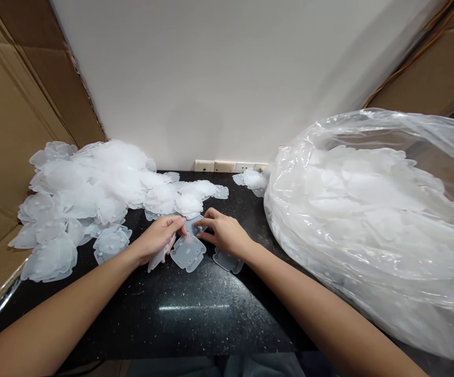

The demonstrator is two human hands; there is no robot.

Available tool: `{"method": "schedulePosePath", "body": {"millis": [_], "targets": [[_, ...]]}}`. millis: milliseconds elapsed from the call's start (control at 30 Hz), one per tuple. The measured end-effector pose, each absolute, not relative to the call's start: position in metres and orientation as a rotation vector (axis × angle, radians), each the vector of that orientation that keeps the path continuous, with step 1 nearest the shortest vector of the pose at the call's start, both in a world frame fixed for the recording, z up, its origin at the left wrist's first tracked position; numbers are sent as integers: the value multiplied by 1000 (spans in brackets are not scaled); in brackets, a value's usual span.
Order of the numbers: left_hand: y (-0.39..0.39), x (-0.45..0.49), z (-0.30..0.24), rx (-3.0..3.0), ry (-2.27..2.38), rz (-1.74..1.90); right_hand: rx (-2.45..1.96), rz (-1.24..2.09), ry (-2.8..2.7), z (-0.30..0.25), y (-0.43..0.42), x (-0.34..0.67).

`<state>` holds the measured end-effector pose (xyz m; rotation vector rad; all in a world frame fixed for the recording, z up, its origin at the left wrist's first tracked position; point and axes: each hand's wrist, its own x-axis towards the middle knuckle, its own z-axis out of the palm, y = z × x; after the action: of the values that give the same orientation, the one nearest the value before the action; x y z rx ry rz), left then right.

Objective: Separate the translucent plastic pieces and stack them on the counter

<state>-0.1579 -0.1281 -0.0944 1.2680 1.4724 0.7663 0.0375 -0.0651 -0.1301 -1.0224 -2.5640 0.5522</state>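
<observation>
My left hand (159, 238) and my right hand (224, 234) meet over the black speckled counter (195, 309). Both pinch thin translucent white plastic pieces with small studs. The left hand's fingers close on one piece (156, 257) that hangs below the palm. The right hand's fingertips press on a piece (194, 226) between the hands. Another rounded-square piece (188, 253) lies flat just below the fingers, and one more (227, 261) pokes out under my right wrist.
A big heap of the same plastic pieces (89, 193) covers the counter's left side. A large clear bag (372, 220) full of them fills the right. A few loose pieces (252, 180) lie by wall sockets (227, 166). Cardboard (10, 131) stands at left.
</observation>
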Motion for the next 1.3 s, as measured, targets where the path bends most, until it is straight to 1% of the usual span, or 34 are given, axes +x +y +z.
{"method": "schedulePosePath", "body": {"millis": [133,233,333,467,533,600,667,933,1300], "targets": [[-129,-157,-95,1275,1472,758,-1060,359,-2659,-130,-70,30],[-131,-157,-96,1286,1451,761,-1097,448,-2553,-131,-68,30],[-133,-158,-94,1270,1468,826,-1127,786,-2231,-131,-62,36],[-133,-159,-86,1186,1503,942,-1002,1431,-1705,-127,-59,48],[-133,-159,-81,1143,1497,940,-948,1725,-1537,-122,-60,53],[-133,-159,-79,1102,1469,860,-916,1926,-1452,-117,-63,56],[-134,-158,-80,1095,1418,803,-900,2028,-1417,-114,-64,58],[-134,-156,-87,1138,1387,694,-931,2086,-1429,-112,-64,59],[-133,-160,-91,1159,1372,703,-931,2086,-1460,-112,-64,60]]}}
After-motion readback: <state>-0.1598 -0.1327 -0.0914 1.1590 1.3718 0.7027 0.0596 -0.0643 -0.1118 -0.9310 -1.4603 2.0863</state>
